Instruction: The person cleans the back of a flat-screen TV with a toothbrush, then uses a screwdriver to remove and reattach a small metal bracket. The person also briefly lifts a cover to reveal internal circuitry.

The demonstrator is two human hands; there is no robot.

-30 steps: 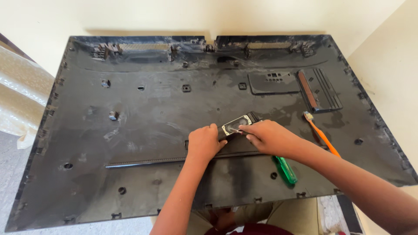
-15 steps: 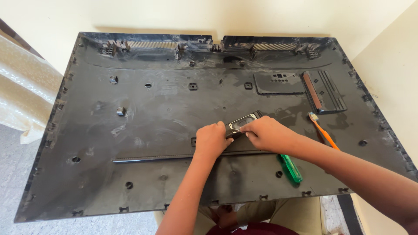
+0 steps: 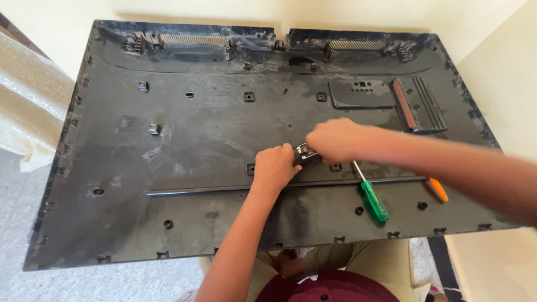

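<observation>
Right hand (image 3: pixel 334 140) has slid left; both it and the left hand (image 3: pixel 275 166) grasp a small metal bracket (image 3: pixel 305 154).

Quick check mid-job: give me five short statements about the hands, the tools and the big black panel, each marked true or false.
1. Both hands meet on a small dark metal-edged part on the large black plastic panel. True.
2. The left hand holds the green-handled screwdriver. False: it lies loose on the panel.
3. The right hand is above the screwdriver in the picture. True.
4. An orange-handled tool lies left of both hands. False: it lies right, under the right forearm.
5. The panel is white. False: black.
</observation>
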